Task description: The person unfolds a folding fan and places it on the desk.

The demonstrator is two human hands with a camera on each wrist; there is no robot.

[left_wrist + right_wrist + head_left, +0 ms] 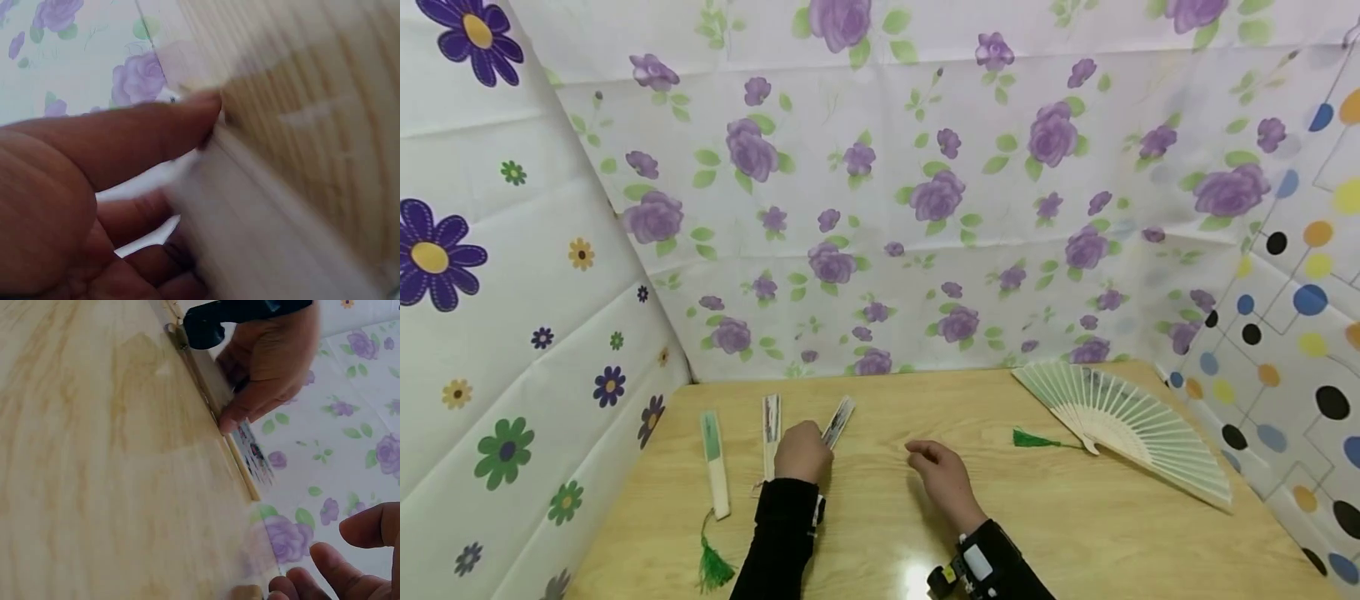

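In the head view my left hand [803,452] grips a folded fan [839,421] that slants up to the right, its printed end showing past the fingers. The left wrist view has my thumb pressed on the edge of this fan's pale, blurred slats [250,231]. The same fan, with its dark and red print, shows beneath the left hand in the right wrist view. A second folded fan [771,429] lies just left of that hand, its lower part hidden behind it. My right hand [947,483] hovers above the table, fingers loosely bent, holding nothing.
At the left lies a green-and-cream folded fan [716,475] with a green tassel [714,568]. A spread pale green fan [1138,433] covers the table's right side, its tassel [1037,438] pointing left. Patterned cloth walls [895,250] enclose the wooden table [880,533].
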